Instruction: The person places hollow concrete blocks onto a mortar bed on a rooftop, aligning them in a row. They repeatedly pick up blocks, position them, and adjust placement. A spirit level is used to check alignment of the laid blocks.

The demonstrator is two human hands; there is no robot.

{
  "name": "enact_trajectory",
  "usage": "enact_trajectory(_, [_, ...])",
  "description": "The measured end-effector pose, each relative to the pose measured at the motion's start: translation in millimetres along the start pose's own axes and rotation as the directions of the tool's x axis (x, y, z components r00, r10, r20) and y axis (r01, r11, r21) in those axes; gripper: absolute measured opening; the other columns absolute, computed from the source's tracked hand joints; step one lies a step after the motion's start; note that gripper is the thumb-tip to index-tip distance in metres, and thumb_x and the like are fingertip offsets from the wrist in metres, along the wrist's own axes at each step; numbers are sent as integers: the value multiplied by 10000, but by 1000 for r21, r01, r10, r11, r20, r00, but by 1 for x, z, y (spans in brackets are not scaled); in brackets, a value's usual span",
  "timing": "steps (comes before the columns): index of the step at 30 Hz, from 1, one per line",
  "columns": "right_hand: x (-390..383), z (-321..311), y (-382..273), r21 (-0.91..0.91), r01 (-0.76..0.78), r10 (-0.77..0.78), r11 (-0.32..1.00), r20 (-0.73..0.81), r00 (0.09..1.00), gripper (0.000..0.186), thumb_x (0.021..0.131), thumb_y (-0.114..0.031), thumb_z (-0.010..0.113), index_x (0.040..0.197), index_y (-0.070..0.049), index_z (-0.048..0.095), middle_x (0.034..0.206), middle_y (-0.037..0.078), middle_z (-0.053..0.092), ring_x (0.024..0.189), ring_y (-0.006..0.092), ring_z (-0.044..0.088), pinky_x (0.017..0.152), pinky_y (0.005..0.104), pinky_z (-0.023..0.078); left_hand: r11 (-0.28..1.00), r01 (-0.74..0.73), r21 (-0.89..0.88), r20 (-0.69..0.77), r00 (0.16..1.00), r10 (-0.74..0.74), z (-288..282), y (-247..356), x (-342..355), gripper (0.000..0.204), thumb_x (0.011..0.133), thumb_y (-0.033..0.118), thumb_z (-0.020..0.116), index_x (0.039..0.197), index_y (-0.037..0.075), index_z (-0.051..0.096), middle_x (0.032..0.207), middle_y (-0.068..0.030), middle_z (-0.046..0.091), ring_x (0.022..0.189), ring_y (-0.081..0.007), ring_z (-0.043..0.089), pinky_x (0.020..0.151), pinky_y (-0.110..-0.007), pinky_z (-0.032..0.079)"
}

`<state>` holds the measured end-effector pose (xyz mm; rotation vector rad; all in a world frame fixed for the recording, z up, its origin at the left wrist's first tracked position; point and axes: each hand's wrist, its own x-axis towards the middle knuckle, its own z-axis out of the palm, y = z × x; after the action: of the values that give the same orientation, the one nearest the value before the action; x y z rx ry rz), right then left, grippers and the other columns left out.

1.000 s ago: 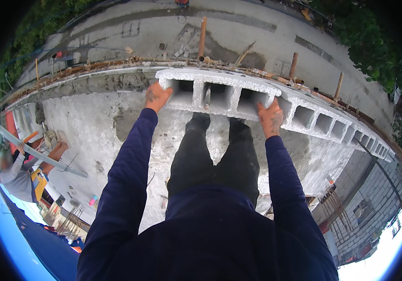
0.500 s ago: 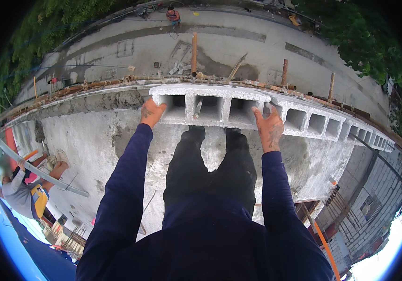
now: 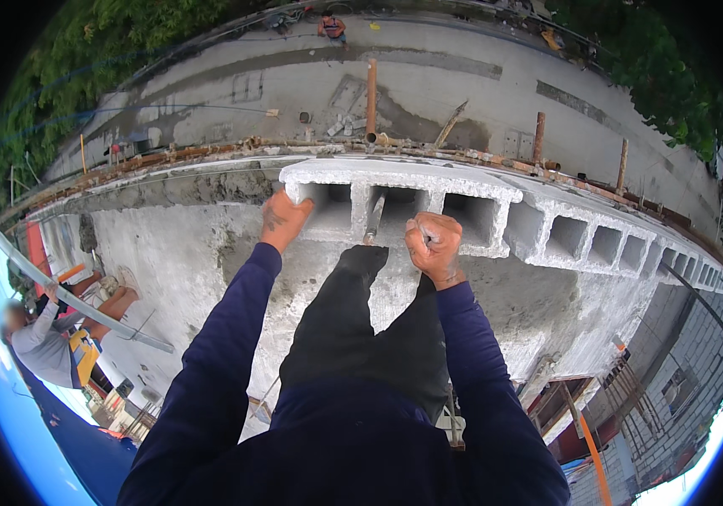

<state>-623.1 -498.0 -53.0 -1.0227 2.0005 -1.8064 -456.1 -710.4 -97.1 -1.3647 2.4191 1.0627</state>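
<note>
Left hand (image 3: 284,221) grips a hollow concrete block (image 3: 429,179); right hand (image 3: 435,238) closed in a fist

Taking the middle of the view as the clock's centre, a grey pavement (image 3: 285,101) spreads across 12 o'clock, beyond a line of rusty pipes (image 3: 209,152). Nearer, a rough concrete surface (image 3: 176,261) patched with white reaches out towards 9 o'clock. A row of hollow blocks (image 3: 576,221) curves away at 3 o'clock.

A long grey bar (image 3: 121,327) slants at 9 o'clock, with a co-worker (image 3: 45,350) in a grey top just outside it, at 8 o'clock. An upright rusty pipe (image 3: 371,97) stands at 12 o'clock.

The hollow concrete block lies at 1 o'clock, its three cavities facing the viewer and its right end just beside the row.

The left hand, at 10 o'clock, has its fingers pinching the block's left end wall at the mouth of the left cavity. The right hand, at 3 o'clock, has its fingers curled tightly together in front of the wall between the middle and right cavities; whether it touches the block I cannot tell.

Smallest is a pale rod (image 3: 375,218) at 12 o'clock, showing in the middle cavity.
</note>
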Motion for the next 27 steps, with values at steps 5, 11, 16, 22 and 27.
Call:
enact_trajectory(5, [-3,-8,-8,155,177,-155,972,-149,977,285,636,57,543,497,-42,315,465,59,329,369,214,335,383,307,283,998,44,44,0,999,-44,0,4,-1,365,700,266,617,961,12,594,900,-214,624,870,-405,573,764,-439,455])
enact_trajectory(11, [-12,9,28,-14,-76,76,997,-8,997,284,701,26,552,516,-14,341,468,78,328,381,214,312,390,313,280,999,35,26,-7,999,-35,-2,4,-4,384,695,265,608,946,-24,588,901,-247,616,884,-414,570,784,-439,452])
enact_trajectory(16, [-15,7,30,58,-237,237,970,0,971,305,743,-12,562,527,-9,347,473,73,299,416,158,269,405,301,255,997,51,54,10,999,-52,-2,5,-1,375,700,249,611,952,-29,591,883,-252,619,870,-394,589,767,-433,459])
enact_trajectory(22, [9,-64,-5,199,-170,223,965,-281,933,366,782,5,521,560,-85,244,525,-22,314,497,56,264,429,239,193,999,-49,4,-43,998,50,2,-1,1,335,704,219,618,964,8,597,844,-216,632,823,-389,599,731,-415,467])
enact_trajectory(27, [-11,-81,34,13,-82,81,997,-332,940,298,726,28,525,540,-23,297,503,-3,336,488,71,257,418,253,207,996,-16,-93,-14,1000,15,1,-1,0,311,714,207,612,950,5,594,845,-219,627,818,-381,600,724,-401,462])
